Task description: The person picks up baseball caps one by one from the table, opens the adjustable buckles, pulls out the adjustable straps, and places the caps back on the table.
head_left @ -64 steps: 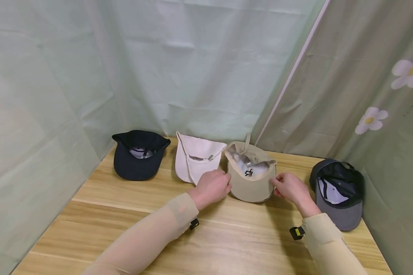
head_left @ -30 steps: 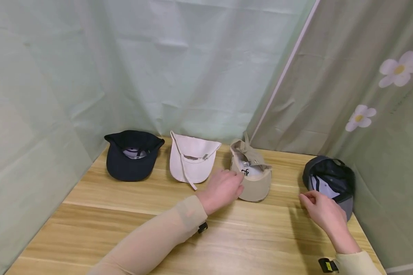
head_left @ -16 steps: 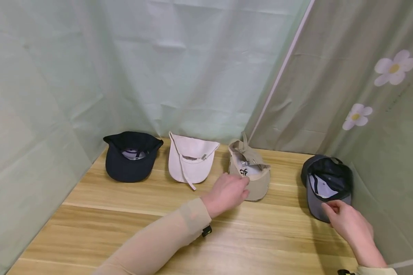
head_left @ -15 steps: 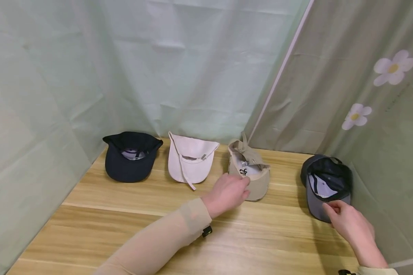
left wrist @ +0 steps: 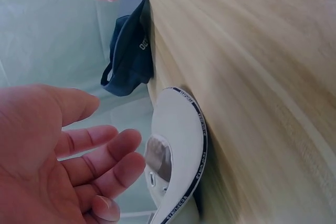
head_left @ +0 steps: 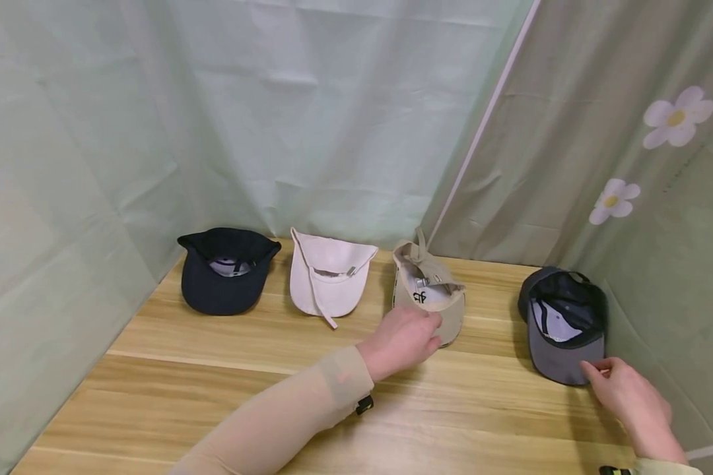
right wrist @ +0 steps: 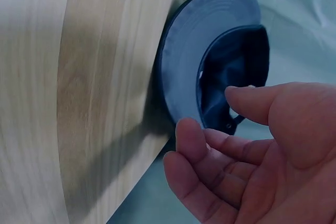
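My left hand (head_left: pixel 405 338) hangs in front of the beige cap (head_left: pixel 451 320), overlapping its brim. In the left wrist view its thumb and loosely curled fingers stand apart with nothing between them. The beige cap lies upturned, its brim edged with a dark lettered band in that view. At the right, my right hand (head_left: pixel 630 392) is at the front edge of the dark cap's grey brim. This dark cap (right wrist: pixel 184 66) also sits upturned, its opening showing. The right wrist view shows thumb and fingers spread, fingertips right by the brim, gripping nothing.
A white cap (head_left: pixel 333 284) with a hanging strap and a navy cap (head_left: pixel 222 290) lie to the left in the same row. All rest on a wooden table (head_left: pixel 214 396). Curtains (head_left: pixel 344 119) with printed flowers at the right enclose its back and sides.
My right hand let go of the beige cap, then moved right to the dark cap's brim. The beige cap turned a little; my left hand left its side and shifted right across its brim.
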Available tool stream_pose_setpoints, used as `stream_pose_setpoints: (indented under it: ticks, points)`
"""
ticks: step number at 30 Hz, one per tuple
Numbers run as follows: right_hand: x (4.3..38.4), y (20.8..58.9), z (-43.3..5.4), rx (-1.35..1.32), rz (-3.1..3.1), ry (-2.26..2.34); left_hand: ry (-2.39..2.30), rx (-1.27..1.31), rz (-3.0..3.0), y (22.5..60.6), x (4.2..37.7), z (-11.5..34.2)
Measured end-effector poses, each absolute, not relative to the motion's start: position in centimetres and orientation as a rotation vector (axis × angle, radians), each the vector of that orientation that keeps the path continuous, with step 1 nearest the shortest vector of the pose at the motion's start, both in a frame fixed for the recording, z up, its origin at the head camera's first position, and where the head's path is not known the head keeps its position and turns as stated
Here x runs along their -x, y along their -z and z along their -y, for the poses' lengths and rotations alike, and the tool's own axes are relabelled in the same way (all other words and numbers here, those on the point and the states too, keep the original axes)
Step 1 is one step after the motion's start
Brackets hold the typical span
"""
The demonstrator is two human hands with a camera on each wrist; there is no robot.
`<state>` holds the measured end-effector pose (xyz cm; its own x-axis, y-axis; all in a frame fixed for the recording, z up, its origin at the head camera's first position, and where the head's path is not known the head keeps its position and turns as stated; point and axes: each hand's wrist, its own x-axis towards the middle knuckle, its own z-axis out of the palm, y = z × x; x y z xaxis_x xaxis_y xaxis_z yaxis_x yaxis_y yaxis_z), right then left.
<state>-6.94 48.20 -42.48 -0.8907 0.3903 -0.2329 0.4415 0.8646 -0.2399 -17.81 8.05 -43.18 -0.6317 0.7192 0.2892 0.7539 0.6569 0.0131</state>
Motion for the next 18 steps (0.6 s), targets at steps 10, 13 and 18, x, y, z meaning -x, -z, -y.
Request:
stream_pose_setpoints:
  ticks: [10,13,18]
  points:
    - [8.1,43.0,-49.4,-0.766,-2.797,0.443,0.187,1.189,2.602,43.6,17.4,-7.7]
    - [8.4,42.9,-49.7,-0.799,-2.800,0.444,0.186,1.189,2.625,43.6,17.4,-7.4]
    - [8.6,42.8,-50.3,-0.797,-2.820,0.496,0.195,1.185,2.659,43.7,17.4,-7.0]
